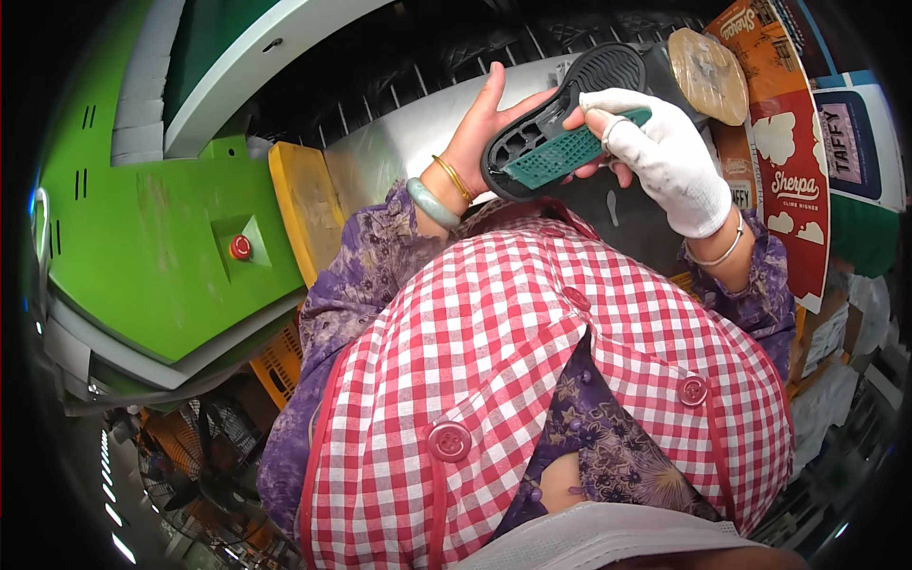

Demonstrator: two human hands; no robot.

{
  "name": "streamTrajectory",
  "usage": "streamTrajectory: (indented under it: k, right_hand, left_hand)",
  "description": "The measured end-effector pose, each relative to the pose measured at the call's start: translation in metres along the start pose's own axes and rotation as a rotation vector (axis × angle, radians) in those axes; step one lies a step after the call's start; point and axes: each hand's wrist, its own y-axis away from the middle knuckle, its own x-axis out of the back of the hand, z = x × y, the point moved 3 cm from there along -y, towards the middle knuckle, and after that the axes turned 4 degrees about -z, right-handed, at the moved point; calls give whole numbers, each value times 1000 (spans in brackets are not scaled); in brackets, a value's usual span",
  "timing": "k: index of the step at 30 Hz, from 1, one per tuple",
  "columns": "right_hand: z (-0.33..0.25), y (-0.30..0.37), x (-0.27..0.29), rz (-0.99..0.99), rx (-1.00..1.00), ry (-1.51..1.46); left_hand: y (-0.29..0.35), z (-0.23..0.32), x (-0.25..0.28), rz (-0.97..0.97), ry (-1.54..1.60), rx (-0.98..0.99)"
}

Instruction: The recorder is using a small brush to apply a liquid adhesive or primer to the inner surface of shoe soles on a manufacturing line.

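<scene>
A black shoe sole (610, 78) lies across my bare left hand (475, 131), tilted with its heel end toward the lower left. My left thumb points up and away from the sole, while the other fingers support it from beneath, partly hidden. A green textured insert (549, 158) rests at an angle over the ribbed hollow of the sole. My right hand (673, 160), in a white glove with bare fingertips, pinches the insert near its upper right end. How far the insert sits inside the hollow I cannot tell.
At left stands a green machine (152, 266) with a red push button (240, 247) and a yellow panel (306, 204). Beyond my hands is a metal surface (389, 142). A tan, plastic-wrapped rounded piece (708, 76) and printed cardboard (793, 190) are at right; a fan (204, 456) stands lower left.
</scene>
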Motion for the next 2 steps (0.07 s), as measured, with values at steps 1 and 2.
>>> streamTrajectory:
  k: [1,2]
  right_hand:
    - [-1,-4,1,-35,-14,22]
    - [-3,-9,3,-66,-30,44]
  left_hand:
    - [0,0,1,49,-6,18]
    - [1,-1,2,52,-1,15]
